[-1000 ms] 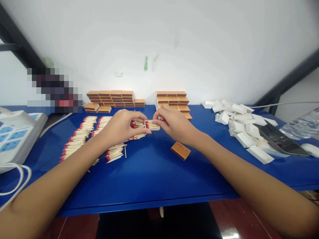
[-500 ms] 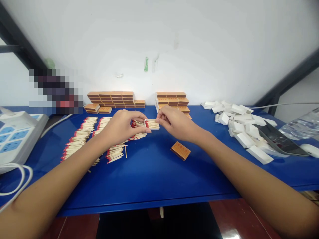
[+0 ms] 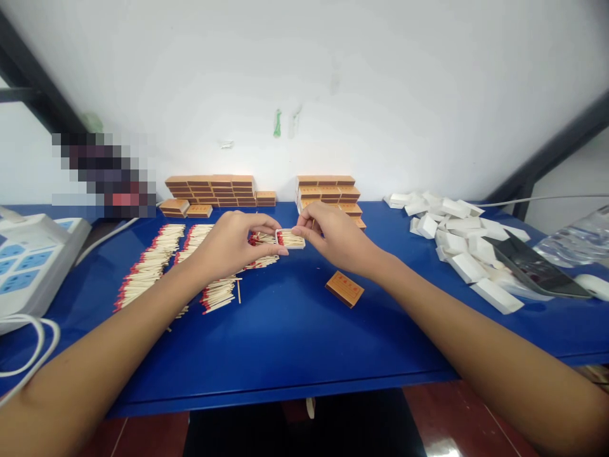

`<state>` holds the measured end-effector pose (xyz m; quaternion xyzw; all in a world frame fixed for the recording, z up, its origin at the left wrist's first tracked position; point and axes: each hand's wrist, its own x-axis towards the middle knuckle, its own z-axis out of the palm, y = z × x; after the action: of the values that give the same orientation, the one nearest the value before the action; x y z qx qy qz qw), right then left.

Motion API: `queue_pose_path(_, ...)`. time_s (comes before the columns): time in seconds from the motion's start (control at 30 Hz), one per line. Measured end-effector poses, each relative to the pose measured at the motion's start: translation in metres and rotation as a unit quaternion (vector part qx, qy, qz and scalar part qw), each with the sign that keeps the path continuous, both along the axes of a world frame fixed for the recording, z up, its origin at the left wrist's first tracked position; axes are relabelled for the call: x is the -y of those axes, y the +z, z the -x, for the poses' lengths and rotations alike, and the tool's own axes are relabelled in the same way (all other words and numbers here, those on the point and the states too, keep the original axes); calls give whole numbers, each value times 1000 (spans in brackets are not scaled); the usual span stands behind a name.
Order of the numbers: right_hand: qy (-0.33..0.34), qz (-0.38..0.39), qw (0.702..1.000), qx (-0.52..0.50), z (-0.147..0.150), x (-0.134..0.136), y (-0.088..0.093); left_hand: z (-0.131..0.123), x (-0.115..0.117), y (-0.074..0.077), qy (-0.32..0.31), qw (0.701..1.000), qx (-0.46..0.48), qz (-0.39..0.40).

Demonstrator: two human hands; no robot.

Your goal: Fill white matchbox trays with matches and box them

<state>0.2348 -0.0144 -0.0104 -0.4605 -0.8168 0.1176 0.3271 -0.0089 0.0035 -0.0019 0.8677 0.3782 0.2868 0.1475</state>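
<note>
My left hand (image 3: 233,244) and my right hand (image 3: 335,238) meet over a small white matchbox tray (image 3: 290,239) filled with red-tipped matches. Both hands pinch the tray, the left at its near left corner, the right at its right end. Loose matches (image 3: 152,263) lie in rows and heaps to the left and under my left hand. An orange matchbox sleeve (image 3: 344,289) lies flat on the blue table (image 3: 295,336) just below my right wrist.
Orange matchboxes are stacked against the wall in two piles (image 3: 216,188) (image 3: 330,192). A heap of white empty trays (image 3: 457,238) lies at the right, beside a dark flat device (image 3: 535,263). A white power strip (image 3: 28,260) with cable sits at the left edge.
My right hand shifted slightly along the tray's right end; the tray and my left hand stay almost where they were.
</note>
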Motion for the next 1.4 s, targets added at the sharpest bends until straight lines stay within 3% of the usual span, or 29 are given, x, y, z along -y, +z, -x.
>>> queue_pose_path(0.23, 8, 84, 987, -134, 6, -5, -10, 2, -2, -1, 0, 1000, 3, 0)
queue_pose_path(0.37, -4, -9, 992, -124, 11, 0, -14, 4, -4, 0, 8, 1000, 11, -14)
queue_pose_path(0.47, 30, -80, 994, -66, 13, 7, -13, 5, -4, 3, 5, 999, 14, -29)
queue_pose_path(0.6, 61, -104, 992, -20, 16, 13, -11, 6, -4, 5, -5, 1000, 7, -25)
queue_pose_path(0.77, 76, -137, 987, -29, 19, 15, -15, 8, -7, 3, 37, 998, 16, -51)
queue_pose_path(0.93, 140, -56, 988, 39, 27, 16, -26, 12, -10, 2, 89, 992, 11, -90)
queue_pose_path(1.13, 103, 7, 988, 111, 36, 13, -28, 11, -11, 2, 93, 991, -1, -96)
queue_pose_path(1.4, 108, 47, 984, 134, 28, 15, -19, 12, -13, 1, 82, 993, 0, -89)
